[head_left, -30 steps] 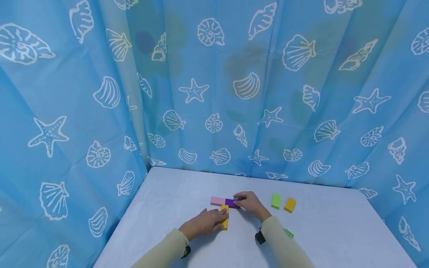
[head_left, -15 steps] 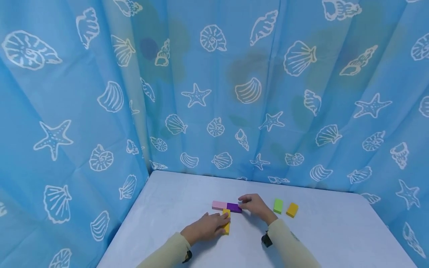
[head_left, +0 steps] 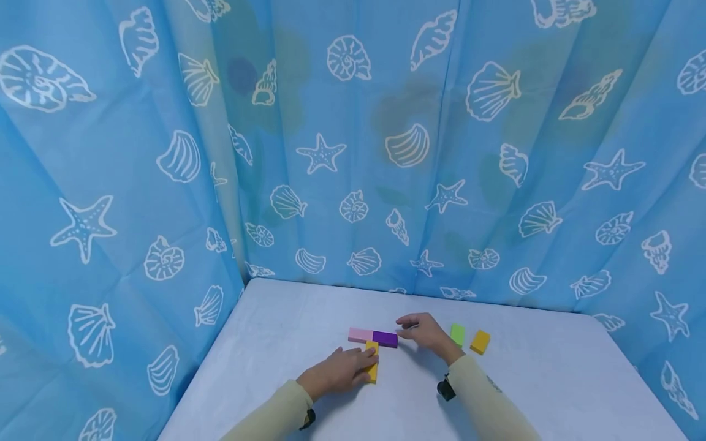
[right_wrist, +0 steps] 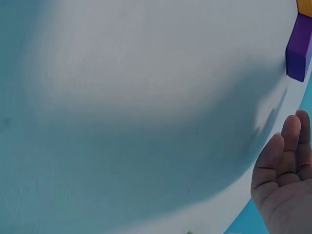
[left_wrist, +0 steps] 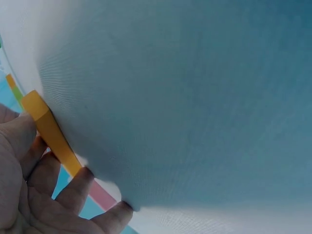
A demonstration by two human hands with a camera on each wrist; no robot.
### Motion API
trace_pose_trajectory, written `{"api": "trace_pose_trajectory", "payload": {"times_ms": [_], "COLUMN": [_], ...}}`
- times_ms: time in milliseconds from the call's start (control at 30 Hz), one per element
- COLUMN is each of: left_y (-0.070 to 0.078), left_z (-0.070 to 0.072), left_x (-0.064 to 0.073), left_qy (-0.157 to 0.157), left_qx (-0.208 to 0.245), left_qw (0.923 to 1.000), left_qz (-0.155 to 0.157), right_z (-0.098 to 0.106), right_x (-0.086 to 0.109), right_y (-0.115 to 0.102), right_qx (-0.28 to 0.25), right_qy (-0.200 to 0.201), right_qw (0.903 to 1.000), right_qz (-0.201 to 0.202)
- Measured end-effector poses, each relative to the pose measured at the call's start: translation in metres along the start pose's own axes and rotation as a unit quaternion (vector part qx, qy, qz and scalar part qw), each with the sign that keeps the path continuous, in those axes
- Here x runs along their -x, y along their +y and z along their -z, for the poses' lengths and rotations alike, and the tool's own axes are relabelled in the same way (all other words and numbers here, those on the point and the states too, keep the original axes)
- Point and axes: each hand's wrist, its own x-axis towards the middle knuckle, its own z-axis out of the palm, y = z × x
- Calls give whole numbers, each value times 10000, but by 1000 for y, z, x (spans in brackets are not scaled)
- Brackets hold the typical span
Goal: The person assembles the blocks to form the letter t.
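Note:
My left hand [head_left: 334, 370] holds a long yellow block [head_left: 373, 375] on the white tabletop. In the left wrist view its thumb and fingers lie along this yellow block [left_wrist: 56, 139]. Across the block's far end runs a row of a pink block [head_left: 360, 334] and a purple block [head_left: 385, 339], set end to end. Just right of the purple block my right hand [head_left: 427, 335] hovers, apart from it and holding nothing. The right wrist view shows its fingers extended, with a gap between them and the purple block [right_wrist: 298, 48].
To the right of my right hand lie a light green block [head_left: 457, 332], partly hidden by the wrist, and a second yellow block [head_left: 480, 342]. A blue curtain [head_left: 353, 171] printed with shells hangs behind the white table [head_left: 298, 306] and along its left side.
My right hand has let go of the purple block and moved off to the right. The left hand stays on the yellow block. The blocks keep their arrangement.

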Motion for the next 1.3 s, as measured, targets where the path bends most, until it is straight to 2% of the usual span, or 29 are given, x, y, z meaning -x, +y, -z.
{"api": "trace_pose_trajectory", "payload": {"times_ms": [367, 533, 933, 1067, 1300], "left_y": [4, 4, 3, 3, 3], "left_z": [1, 1, -2, 0, 1], "left_x": [2, 3, 4, 5, 6], "left_qy": [-41, -24, 9, 12, 15], "left_qx": [-25, -29, -57, -100, -86], "left_qw": [10000, 9999, 10000, 9999, 9999], "left_qz": [85, 105, 25, -26, -70], "right_z": [18, 30, 50, 57, 68], "right_x": [-4, -6, -5, -3, -3], "right_y": [6, 4, 7, 12, 23], "right_qx": [161, 263, 308, 299, 145], "right_qy": [56, -70, -14, 14, 107], "right_qw": [9999, 9994, 9991, 9993, 9996], "right_qz": [13, 216, 307, 235, -201]}}
